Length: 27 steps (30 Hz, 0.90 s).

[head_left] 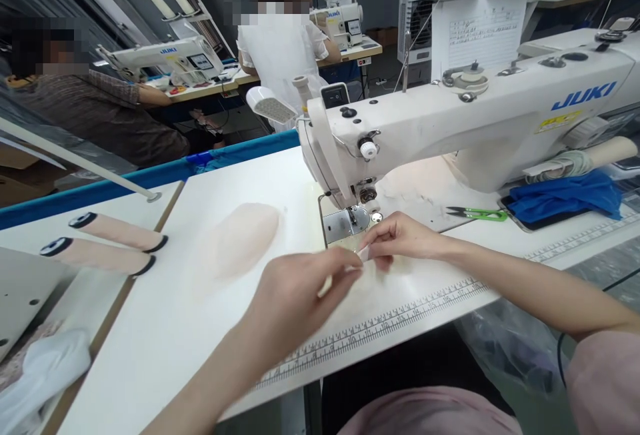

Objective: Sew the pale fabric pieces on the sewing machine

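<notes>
The left hand (297,287) and right hand (406,238) are both pinching a small white piece (365,254) between their fingertips, probably sharing it to keep it steady. The sewing machine (425,118) is standing just beyond them; green snips (487,214) are lying beyond the right wrist, seemingly for easy reach.

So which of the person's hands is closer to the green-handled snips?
The right. The right hand is just left of the green-handled snips, apart from them; the left hand is farther left, on the far side of the right hand from them.
</notes>
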Each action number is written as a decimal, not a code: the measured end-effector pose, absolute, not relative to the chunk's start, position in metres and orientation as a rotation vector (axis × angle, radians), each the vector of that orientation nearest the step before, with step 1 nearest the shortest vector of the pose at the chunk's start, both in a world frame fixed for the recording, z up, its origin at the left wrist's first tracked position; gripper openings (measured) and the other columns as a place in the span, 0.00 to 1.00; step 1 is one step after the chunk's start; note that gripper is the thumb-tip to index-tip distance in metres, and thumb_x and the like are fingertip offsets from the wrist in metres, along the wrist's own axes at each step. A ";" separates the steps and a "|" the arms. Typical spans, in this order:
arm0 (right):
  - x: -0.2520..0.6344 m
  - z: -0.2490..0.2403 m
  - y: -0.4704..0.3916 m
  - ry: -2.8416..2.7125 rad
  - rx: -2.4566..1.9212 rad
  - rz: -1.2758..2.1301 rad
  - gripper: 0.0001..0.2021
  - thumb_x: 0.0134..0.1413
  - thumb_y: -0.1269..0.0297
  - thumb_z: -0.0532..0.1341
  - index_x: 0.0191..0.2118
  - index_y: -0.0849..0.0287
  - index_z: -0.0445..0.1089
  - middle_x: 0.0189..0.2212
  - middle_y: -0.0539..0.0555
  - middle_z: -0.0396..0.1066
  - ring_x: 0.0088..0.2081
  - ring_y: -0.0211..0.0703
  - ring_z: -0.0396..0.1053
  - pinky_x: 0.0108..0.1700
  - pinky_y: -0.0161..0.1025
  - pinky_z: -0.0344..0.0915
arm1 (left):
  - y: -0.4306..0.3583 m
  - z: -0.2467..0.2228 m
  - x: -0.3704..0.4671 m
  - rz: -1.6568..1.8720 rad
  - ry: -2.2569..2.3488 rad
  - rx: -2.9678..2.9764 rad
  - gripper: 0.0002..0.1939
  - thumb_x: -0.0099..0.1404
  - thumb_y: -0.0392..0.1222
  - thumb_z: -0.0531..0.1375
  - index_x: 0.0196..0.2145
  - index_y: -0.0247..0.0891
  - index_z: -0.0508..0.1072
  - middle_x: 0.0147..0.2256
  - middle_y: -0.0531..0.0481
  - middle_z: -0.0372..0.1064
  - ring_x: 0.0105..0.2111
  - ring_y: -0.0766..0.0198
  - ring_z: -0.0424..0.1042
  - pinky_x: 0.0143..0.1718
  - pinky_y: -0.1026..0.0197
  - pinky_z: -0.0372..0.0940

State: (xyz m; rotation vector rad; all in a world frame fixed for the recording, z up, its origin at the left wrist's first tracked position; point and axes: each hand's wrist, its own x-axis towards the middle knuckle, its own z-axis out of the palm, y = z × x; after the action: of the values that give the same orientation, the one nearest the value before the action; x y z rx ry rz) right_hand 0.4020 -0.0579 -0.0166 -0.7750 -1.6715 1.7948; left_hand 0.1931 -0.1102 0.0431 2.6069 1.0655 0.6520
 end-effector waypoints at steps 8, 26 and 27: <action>0.406 -0.014 -0.058 -1.438 -0.556 2.070 0.14 0.57 0.56 0.60 0.39 0.62 0.76 0.38 0.57 0.78 0.41 0.46 0.77 0.48 0.47 0.70 | -0.153 0.035 0.208 0.411 0.640 2.641 0.08 0.67 0.34 0.54 0.37 0.42 0.72 0.24 0.57 0.72 0.21 0.68 0.67 0.23 0.64 0.59; 0.397 -0.010 -0.066 -1.579 -0.681 1.940 0.12 0.48 0.61 0.69 0.39 0.59 0.77 0.37 0.54 0.79 0.37 0.42 0.77 0.39 0.37 0.73 | -0.093 0.011 0.126 0.592 1.193 1.394 0.12 0.61 0.51 0.63 0.30 0.40 0.70 0.30 0.50 0.71 0.33 0.62 0.71 0.37 0.61 0.65; 0.391 -0.010 -0.068 -1.587 -0.693 1.940 0.11 0.47 0.62 0.70 0.38 0.59 0.78 0.36 0.54 0.79 0.38 0.42 0.77 0.40 0.38 0.74 | -0.097 0.010 0.119 0.622 1.220 1.370 0.13 0.62 0.52 0.62 0.31 0.40 0.69 0.28 0.51 0.70 0.31 0.64 0.70 0.35 0.62 0.65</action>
State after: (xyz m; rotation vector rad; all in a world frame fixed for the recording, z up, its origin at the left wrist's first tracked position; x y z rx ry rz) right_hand 0.3912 -0.0684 -0.0103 -0.6928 -1.5873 1.9400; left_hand 0.1192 -0.0970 0.0103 1.3703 1.2203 0.6221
